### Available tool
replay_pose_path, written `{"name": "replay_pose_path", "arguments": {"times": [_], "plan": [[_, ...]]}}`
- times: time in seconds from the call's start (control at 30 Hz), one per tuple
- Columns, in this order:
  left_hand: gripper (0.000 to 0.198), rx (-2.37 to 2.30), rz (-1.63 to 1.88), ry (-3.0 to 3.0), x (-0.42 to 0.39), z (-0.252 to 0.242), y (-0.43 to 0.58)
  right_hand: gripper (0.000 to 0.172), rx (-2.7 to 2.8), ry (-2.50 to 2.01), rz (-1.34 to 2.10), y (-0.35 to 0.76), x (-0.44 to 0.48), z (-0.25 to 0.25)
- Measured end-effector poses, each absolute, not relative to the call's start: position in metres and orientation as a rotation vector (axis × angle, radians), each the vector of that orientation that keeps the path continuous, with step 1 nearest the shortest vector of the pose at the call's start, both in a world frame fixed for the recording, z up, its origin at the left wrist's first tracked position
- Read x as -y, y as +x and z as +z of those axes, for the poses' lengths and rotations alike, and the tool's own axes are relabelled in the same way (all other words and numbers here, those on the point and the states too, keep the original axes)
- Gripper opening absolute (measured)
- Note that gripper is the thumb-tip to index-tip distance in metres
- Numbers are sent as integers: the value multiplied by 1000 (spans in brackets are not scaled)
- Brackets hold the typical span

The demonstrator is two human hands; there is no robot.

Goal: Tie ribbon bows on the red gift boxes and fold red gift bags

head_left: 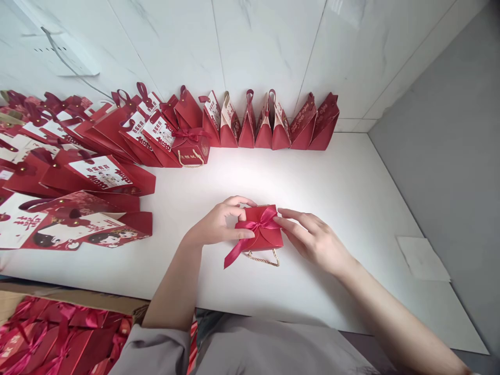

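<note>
A small red gift box [269, 238] lies on the white table in front of me, with a twisted gold cord handle [263, 259] on its near side. A magenta satin ribbon [262, 224] is tied in a bow across its top, one tail hanging over the left near corner. My left hand [222, 221] grips the box from the left, thumb on top near the knot and fingers along the far side. At the right, the fingertips of my right hand [312, 237] are closed at the bow's right loop; the thumb is mostly hidden.
Red handled gift bags [248, 125] stand in a row along the marble-look wall. More bags [105, 174] crowd the left of the table, beside another ribboned box [193, 146]. Below left, a carton [74, 297] holds several ribboned red boxes. A white sheet [424, 258] lies at right.
</note>
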State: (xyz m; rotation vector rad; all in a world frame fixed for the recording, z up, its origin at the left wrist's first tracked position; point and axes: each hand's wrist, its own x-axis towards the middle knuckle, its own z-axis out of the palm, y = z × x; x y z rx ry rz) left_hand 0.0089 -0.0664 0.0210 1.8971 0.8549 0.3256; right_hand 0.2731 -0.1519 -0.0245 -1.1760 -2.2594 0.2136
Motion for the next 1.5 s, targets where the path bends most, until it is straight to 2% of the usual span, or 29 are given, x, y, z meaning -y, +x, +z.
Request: {"name": "replay_pose_path", "arguments": {"times": [0.17,0.33,0.53,0.67,0.8,0.93,1.1,1.2,1.3,1.4,1.5], "plan": [[33,-869,337,1912,69,20,8,27,2084,-1179,328,264,153,-29],[34,-809,386,1879,68,21,8,13,1889,-1230,749,259,154,-14],[24,-815,366,1875,65,18,9,23,1704,-1220,1138,260,155,-11],[26,-830,371,1873,64,15,9,28,1616,-1187,1292,262,153,-14],[30,-842,406,1860,62,13,9,26,1679,-1147,1272,263,153,-16],[33,-867,419,1849,62,13,9,16,1886,-1039,1092,265,156,-21],[34,-905,417,1824,62,12,8,16,1948,-978,866,266,162,-26],[28,-852,416,1819,61,11,8,18,1884,-1013,953,266,164,-18],[28,-809,435,1820,62,11,8,10,1732,-973,1161,265,162,-11],[31,-823,425,1813,63,11,9,21,1434,-1070,1291,262,161,-12],[32,-823,411,1800,63,12,10,35,1383,-1284,1383,256,160,-18]]}}
